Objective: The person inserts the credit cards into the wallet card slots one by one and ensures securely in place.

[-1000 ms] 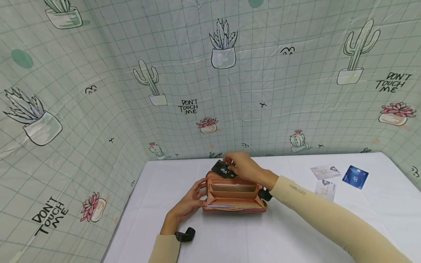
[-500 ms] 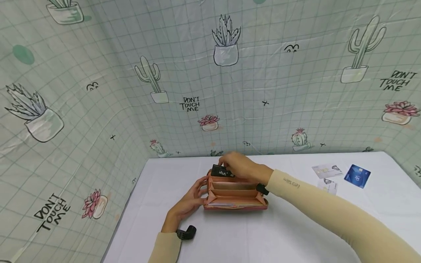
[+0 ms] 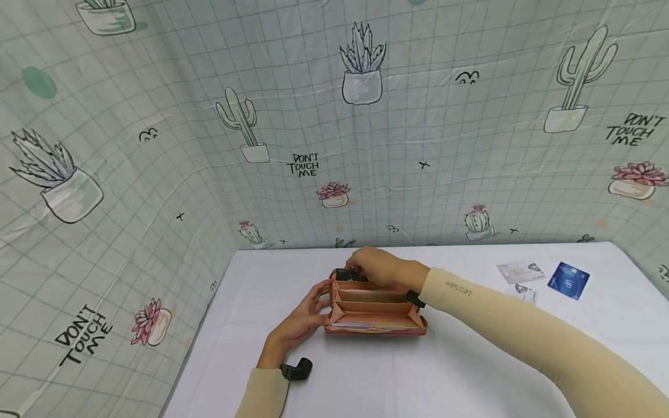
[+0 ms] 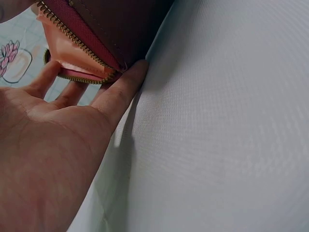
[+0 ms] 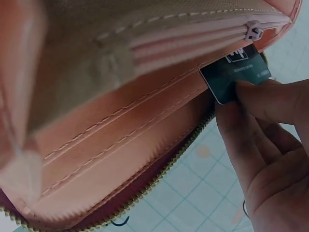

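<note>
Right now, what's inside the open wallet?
A black card, pinched by the right hand, is partly in a far slot, its inserted end hidden. A zippered divider and thin pale edges also show; anything deeper is covered.

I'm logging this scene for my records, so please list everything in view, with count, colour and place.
Wallet: one, reddish-brown with peach lining, open on the table
Black card: one, black, partly inside the wallet's back section
Pale edges: count unclear, whitish, in the wallet's front section
White cards: two, white, on the table's right
Blue card: one, blue, beside them
Table: one, white, below
Backdrop: one, pale green with printed plants, behind and left
Wrist cameras: two, black, one per wrist
Sleeves: two, beige, on the forearms
Left hand: one, bare, touching the wallet's left end
Right hand: one, bare, pinching the black card
</note>
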The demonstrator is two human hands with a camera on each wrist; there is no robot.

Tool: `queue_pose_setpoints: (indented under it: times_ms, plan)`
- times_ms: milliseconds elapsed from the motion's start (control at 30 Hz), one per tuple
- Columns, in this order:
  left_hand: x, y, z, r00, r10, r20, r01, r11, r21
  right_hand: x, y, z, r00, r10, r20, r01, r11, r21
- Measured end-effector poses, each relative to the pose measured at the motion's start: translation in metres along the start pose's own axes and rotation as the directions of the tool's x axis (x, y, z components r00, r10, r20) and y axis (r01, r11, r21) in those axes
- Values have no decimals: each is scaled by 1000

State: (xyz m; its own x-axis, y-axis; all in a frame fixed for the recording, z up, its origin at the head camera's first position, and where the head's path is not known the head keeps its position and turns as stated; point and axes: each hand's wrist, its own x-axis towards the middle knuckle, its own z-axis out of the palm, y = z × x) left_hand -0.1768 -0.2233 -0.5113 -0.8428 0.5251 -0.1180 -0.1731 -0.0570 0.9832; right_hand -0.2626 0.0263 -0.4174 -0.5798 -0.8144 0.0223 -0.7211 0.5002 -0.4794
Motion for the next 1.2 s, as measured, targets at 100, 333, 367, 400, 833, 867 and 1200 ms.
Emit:
queue_pose_setpoints:
  times_ms: [100,333,367,400,833,867,1200]
  plan:
    - [0,0,0,1000,-3,2,3,1000,-1,-1,1,1,1000,-5,13,5,1000,16]
    - [1,0,2,1000,-4,-14,4,1000,7,-6,6,3,999,-41,-24,41,999,28]
    - [1,0,2,1000,-3,-15,3,1000,6,-6,7,4,999,-46,-27,46,999,25]
    - [1,0,2,1000,-1,-14,1,1000,5,-6,7,4,998,-50,-29,51,998,25]
    - [1,-2,0,1000,-7,-11,7,1000,6,-3,0,4,993,-53,101,62,994,-85]
    - [1,-2,0,1000,-7,-11,7,1000,7,-4,0,4,993,-49,111,59,994,-90]
    - [1,-3,-1,1000,-11,-16,11,1000,5,-14,-1,-1,990,-7,140,8,1000,-11]
